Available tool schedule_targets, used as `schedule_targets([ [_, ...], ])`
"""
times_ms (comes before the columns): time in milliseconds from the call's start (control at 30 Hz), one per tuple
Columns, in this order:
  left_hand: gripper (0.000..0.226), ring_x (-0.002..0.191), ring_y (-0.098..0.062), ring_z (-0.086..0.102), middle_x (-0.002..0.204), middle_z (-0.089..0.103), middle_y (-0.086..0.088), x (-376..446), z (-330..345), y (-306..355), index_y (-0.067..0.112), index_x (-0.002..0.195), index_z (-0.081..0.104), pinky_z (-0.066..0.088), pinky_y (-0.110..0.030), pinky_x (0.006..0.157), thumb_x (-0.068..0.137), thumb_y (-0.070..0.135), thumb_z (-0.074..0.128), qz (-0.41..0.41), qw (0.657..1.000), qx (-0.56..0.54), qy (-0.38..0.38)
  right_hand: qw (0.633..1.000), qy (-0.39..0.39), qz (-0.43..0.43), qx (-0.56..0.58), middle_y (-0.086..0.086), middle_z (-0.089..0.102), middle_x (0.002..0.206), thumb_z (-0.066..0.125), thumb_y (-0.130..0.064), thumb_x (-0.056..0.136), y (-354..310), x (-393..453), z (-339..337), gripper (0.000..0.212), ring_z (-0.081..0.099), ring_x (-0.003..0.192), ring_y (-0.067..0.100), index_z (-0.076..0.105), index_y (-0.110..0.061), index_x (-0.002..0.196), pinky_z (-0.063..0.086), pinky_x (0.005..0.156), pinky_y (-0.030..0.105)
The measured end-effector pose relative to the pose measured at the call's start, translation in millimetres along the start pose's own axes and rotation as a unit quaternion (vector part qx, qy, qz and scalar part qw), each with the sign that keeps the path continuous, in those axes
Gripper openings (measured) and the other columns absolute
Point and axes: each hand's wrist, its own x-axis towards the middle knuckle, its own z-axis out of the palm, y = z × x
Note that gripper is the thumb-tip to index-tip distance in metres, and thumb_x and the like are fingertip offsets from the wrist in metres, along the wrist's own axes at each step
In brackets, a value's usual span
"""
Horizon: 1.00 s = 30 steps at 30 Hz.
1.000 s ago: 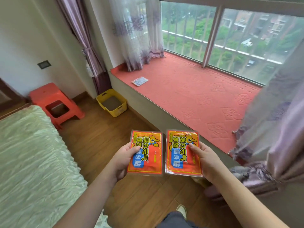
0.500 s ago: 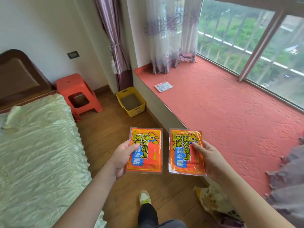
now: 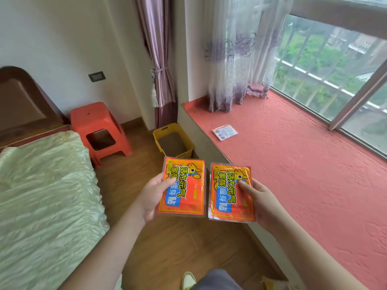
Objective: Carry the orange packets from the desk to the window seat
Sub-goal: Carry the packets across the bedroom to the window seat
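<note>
I hold two flat orange packets with yellow and blue print side by side over the wooden floor. My left hand (image 3: pixel 152 196) grips the left orange packet (image 3: pixel 184 190) by its left edge, thumb on top. The right orange packet (image 3: pixel 229 195) is pinched in my right hand (image 3: pixel 261 203), at the near edge of the window seat (image 3: pixel 303 164), a long ledge with a red embossed cover. One small pale packet (image 3: pixel 225 132) lies flat on the seat farther back.
A yellow bin (image 3: pixel 173 141) stands on the floor against the seat's front. An orange stool (image 3: pixel 98 128) sits by the wall, left of the bin. The bed (image 3: pixel 41 195) fills the left side. Curtains (image 3: pixel 230 59) hang at the seat's far end.
The view has swung left and closer to the window seat. Both hands still carry the packets, now nearer the seat's edge and the yellow bin.
</note>
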Motion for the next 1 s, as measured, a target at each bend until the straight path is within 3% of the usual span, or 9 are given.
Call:
schedule_targets([
  [167,0.022,0.094,-0.033,0.073,0.107,0.075,-0.017,36,-15,24,0.013,0.114,0.064,0.06,-0.048,0.08,0.094,0.02,0.059,-0.013,1.0,-0.013,-0.009,1.0,-0.001,0.0,-0.003,0.013,0.078,0.098,0.058,-0.02,0.096,-19,44,29,0.021,0.077,0.079,0.03,0.062,-0.012,0.115,0.061,0.057,0.044],
  [400,0.021,0.086,-0.029,0.075,0.102,0.077,-0.015,104,-30,55,0.012,0.114,0.064,0.061,-0.037,0.062,0.094,0.018,0.058,-0.021,1.0,-0.015,-0.016,1.0,0.004,0.008,-0.008,0.013,0.079,0.096,0.057,-0.02,0.096,-47,110,46,0.019,0.077,0.077,0.029,0.063,-0.012,0.113,0.061,0.055,0.041],
  [767,0.025,0.096,-0.033,0.073,0.109,0.075,-0.018,249,-7,119,0.011,0.117,0.062,0.059,-0.049,0.081,0.094,0.019,0.06,-0.066,0.997,0.026,-0.001,1.0,0.004,0.025,0.018,0.012,0.078,0.099,0.057,-0.023,0.097,-114,243,33,0.018,0.076,0.083,0.032,0.063,-0.015,0.112,0.061,0.058,0.042],
  [1000,0.02,0.096,-0.033,0.073,0.107,0.076,-0.016,311,6,163,0.012,0.113,0.065,0.059,-0.049,0.082,0.095,0.018,0.057,-0.06,0.997,0.044,0.008,0.999,-0.011,0.01,0.041,0.014,0.078,0.101,0.057,-0.02,0.097,-156,308,30,0.019,0.077,0.08,0.029,0.063,-0.013,0.113,0.06,0.059,0.044],
])
